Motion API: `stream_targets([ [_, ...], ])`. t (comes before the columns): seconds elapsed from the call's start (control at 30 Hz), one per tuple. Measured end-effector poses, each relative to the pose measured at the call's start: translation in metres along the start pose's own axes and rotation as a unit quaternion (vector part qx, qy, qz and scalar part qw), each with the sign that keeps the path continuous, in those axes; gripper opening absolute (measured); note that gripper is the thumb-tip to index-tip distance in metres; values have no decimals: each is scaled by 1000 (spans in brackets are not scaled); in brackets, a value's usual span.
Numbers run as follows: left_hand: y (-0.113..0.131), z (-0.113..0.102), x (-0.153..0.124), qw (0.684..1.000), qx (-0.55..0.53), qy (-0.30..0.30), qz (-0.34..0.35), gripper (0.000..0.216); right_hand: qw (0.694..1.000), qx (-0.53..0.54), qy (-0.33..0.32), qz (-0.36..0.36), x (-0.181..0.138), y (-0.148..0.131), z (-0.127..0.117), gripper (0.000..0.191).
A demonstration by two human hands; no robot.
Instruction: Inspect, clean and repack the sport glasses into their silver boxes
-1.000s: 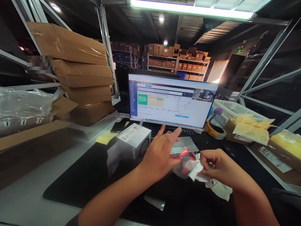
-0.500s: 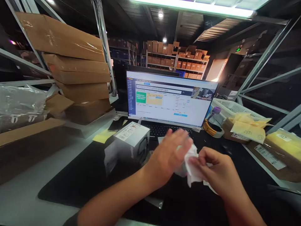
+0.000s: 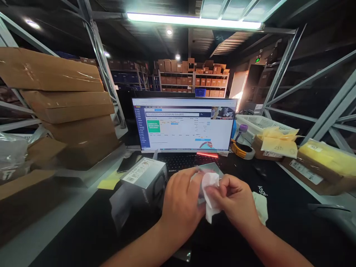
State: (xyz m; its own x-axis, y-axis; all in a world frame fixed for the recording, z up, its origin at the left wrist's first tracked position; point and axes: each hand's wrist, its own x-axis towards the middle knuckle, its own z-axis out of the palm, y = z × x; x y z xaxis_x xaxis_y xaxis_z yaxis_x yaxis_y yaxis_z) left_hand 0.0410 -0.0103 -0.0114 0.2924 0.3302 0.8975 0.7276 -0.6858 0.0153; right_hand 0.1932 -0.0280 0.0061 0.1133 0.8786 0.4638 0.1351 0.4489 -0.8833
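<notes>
White paper slip (image 3: 209, 187) (both hands (image 3: 182, 202))

Both hands meet over the black mat, the left hand (image 3: 180, 202) and right hand (image 3: 235, 202) pinching a crumpled white paper (image 3: 209, 189) in front of the monitor (image 3: 185, 124), grey box (image 3: 144, 178) just left.

Dim warehouse with grey steel racking (image 3: 280, 70), carton-filled shelves (image 3: 191, 76) and a ceiling strip light (image 3: 191, 20).
</notes>
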Motion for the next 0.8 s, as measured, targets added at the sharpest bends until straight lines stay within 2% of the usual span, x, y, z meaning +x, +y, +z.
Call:
stream_targets([
  [0.1, -1, 1, 1, 999, -7, 13, 29, 22, 997, -65, 14, -26, -1, 1, -2, 38],
  [0.23, -7, 1, 2, 997, -62, -26, 43, 26, 995, -97, 17, -11, 2, -2, -12, 43],
  [0.37, -14, -2, 2, 991, -102, -67, 56, 41, 996, 37, -4, 83, 13, -6, -28, 53],
  [0.43, -16, -3, 4, 989, -108, -76, 70, 47, 983, 137, -9, 123, 21, -6, -37, 58],
  [0.57, -17, -1, 6, 985, -116, -91, 91, 50, 943, 280, 32, 175, 38, -1, -50, 64],
  [0.7, -20, 5, 3, 983, -118, -113, 80, 49, 918, 342, 45, 195, 42, 3, -42, 61],
  [0.8, -20, 8, 0, 983, -128, -122, 43, 44, 925, 333, 72, 167, 32, 6, -24, 58],
])
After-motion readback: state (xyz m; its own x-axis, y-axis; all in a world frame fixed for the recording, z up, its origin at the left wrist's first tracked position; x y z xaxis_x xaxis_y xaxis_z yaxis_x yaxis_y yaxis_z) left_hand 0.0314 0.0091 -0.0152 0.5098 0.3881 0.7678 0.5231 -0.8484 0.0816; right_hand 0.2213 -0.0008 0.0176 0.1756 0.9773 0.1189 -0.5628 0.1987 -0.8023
